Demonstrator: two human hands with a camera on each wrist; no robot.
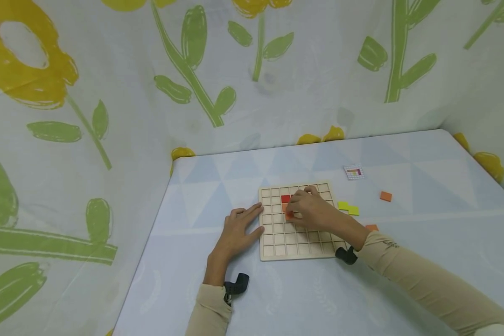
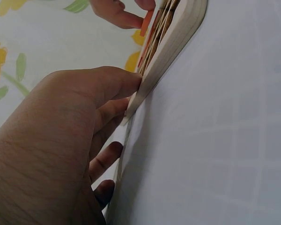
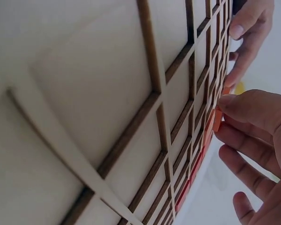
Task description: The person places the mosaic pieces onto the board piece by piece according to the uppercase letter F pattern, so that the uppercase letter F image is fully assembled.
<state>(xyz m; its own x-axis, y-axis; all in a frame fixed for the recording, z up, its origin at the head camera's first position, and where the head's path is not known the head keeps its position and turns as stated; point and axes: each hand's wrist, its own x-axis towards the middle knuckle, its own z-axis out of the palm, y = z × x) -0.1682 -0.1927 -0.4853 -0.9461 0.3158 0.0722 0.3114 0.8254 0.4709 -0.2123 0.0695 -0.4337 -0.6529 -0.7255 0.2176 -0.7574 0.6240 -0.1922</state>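
Observation:
A square wooden grid board [image 1: 273, 242] lies on the table. My left hand [image 1: 235, 233] rests at its left edge, thumb and fingertips touching the rim with the fingers spread. Over the board, my right hand [image 1: 312, 210] pinches an orange tile [image 3: 218, 120] between thumb and fingers, close above the grid. A red tile [image 1: 285, 199] sits in a cell near the top, with an orange one just below it. More red tiles [image 3: 193, 171] show in the grid in the right wrist view. The right hand hides part of the board's upper middle.
Right of the board lie two yellow tiles [image 1: 343, 205], a loose orange tile [image 1: 386, 196] and another orange tile [image 1: 372, 227] partly behind the right forearm. A small printed pattern card [image 1: 354, 172] lies farther back. Flower-printed cloth [image 1: 302, 93] walls the table's back and sides.

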